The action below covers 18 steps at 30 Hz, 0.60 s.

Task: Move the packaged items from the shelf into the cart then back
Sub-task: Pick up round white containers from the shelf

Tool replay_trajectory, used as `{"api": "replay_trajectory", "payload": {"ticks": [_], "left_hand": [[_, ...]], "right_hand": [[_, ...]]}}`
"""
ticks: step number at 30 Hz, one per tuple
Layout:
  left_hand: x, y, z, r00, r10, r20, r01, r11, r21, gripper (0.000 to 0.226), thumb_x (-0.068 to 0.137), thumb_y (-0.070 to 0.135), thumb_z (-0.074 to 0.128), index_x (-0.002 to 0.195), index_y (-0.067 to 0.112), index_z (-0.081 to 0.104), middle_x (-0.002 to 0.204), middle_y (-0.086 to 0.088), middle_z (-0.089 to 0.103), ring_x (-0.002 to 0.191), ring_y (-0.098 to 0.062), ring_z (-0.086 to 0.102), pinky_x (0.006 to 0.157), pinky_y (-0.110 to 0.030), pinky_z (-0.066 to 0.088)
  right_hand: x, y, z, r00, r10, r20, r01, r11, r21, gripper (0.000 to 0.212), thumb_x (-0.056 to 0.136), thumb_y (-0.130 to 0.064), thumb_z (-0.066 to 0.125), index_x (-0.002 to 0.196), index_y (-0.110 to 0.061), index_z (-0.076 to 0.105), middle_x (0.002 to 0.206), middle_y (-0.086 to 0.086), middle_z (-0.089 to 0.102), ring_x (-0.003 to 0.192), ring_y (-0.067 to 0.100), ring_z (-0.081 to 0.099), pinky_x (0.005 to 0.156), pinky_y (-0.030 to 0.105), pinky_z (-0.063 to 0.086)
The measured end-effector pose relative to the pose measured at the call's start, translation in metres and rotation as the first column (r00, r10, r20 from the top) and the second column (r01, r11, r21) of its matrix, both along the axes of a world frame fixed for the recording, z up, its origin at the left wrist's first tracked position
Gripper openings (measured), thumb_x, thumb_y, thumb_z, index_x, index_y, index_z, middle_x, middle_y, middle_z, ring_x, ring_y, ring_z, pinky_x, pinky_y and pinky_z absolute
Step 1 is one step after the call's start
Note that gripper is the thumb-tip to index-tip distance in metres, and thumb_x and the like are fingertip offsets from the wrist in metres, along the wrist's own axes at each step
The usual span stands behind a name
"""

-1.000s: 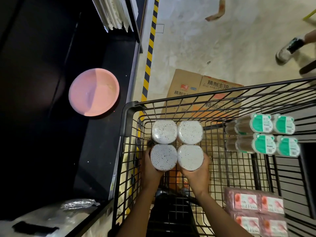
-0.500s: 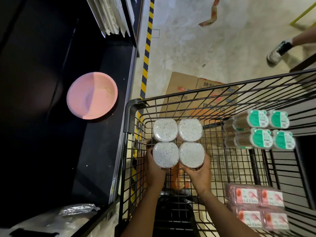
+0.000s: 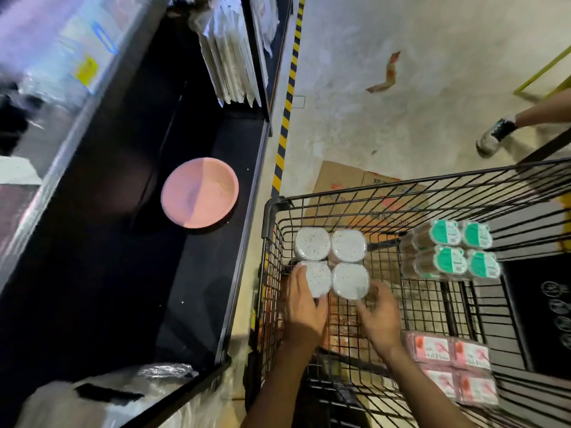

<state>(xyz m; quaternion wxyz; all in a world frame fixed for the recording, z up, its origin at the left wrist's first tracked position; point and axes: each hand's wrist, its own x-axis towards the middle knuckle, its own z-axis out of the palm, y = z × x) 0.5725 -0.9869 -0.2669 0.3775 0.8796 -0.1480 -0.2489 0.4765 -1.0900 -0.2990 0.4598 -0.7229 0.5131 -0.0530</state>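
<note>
A shrink-wrapped pack of four jars with white speckled lids stands in the near-left corner of the black wire cart. My left hand lies against the pack's near-left jar, fingers fairly straight along its lid edge. Just off the near-right jar, my right hand is blurred, with loose fingers that hold nothing. Also in the cart are a pack of green-lidded tubs at the right and a pink dental floss pack at the near right.
The black shelf on the left carries a pink plate and upright white packets at its far end. A flattened cardboard box lies beyond the cart. Another person's shoe is at the right on the concrete floor.
Both hands gripped the jar pack before. Now the right hand has come off it and drawn back, and the left hand's hold has loosened. The camera view has tilted up.
</note>
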Motion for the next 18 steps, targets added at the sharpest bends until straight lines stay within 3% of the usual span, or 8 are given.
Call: {"api": "replay_trajectory", "payload": {"ticks": [3, 5, 11, 14, 18], "left_hand": [[0.001, 0.005, 0.033, 0.996, -0.046, 0.073, 0.048, 0.999, -0.026, 0.058, 0.095, 0.015, 0.051, 0.147, 0.009, 0.026, 0.155, -0.005, 0.023, 0.137, -0.005, 0.018, 0.105, -0.004, -0.003], [-0.001, 0.014, 0.053, 0.991, -0.044, 0.126, 0.051, 0.997, -0.050, 0.054, 0.098, 0.018, 0.048, 0.147, 0.012, 0.027, 0.155, -0.001, 0.023, 0.132, 0.002, 0.014, 0.102, 0.001, -0.004], [-0.020, 0.062, 0.119, 0.954, 0.103, 0.282, -0.074, 0.991, -0.111, 0.050, 0.099, 0.022, 0.048, 0.146, 0.013, 0.033, 0.152, 0.000, 0.031, 0.137, -0.002, 0.021, 0.115, -0.017, 0.013], [-0.042, 0.103, 0.155, 0.919, 0.202, 0.338, -0.160, 0.976, -0.148, 0.048, 0.099, 0.023, 0.048, 0.144, 0.012, 0.036, 0.151, 0.001, 0.034, 0.141, -0.011, 0.026, 0.113, -0.017, 0.015], [-0.086, 0.170, 0.197, 0.830, 0.354, 0.431, -0.306, 0.935, -0.178, 0.051, 0.096, 0.039, 0.041, 0.143, 0.018, 0.041, 0.144, 0.013, 0.036, 0.136, -0.002, 0.030, 0.113, -0.019, 0.023]], "right_hand": [[0.006, 0.004, 0.043, 0.987, 0.141, 0.073, -0.136, 0.988, -0.076, 0.046, 0.087, -0.007, 0.065, 0.130, -0.010, 0.049, 0.132, 0.006, 0.051, 0.116, 0.014, 0.047, 0.099, 0.031, 0.041], [0.010, 0.010, 0.072, 0.968, 0.210, 0.135, -0.196, 0.975, -0.108, 0.047, 0.088, -0.009, 0.064, 0.132, -0.011, 0.049, 0.134, 0.006, 0.050, 0.120, 0.018, 0.047, 0.102, 0.034, 0.040], [0.011, 0.040, 0.152, 0.858, 0.442, 0.261, -0.396, 0.894, -0.212, 0.046, 0.092, -0.014, 0.060, 0.135, -0.010, 0.048, 0.144, 0.006, 0.045, 0.133, 0.022, 0.040, 0.110, 0.034, 0.031], [0.006, 0.065, 0.189, 0.736, 0.595, 0.322, -0.524, 0.802, -0.286, 0.046, 0.094, -0.021, 0.057, 0.138, -0.013, 0.046, 0.143, -0.006, 0.042, 0.134, 0.013, 0.036, 0.111, 0.031, 0.029], [-0.006, 0.107, 0.234, 0.500, 0.795, 0.344, -0.686, 0.606, -0.403, 0.045, 0.096, -0.030, 0.051, 0.140, -0.020, 0.045, 0.145, -0.015, 0.034, 0.134, -0.001, 0.028, 0.110, 0.018, 0.021]]}}
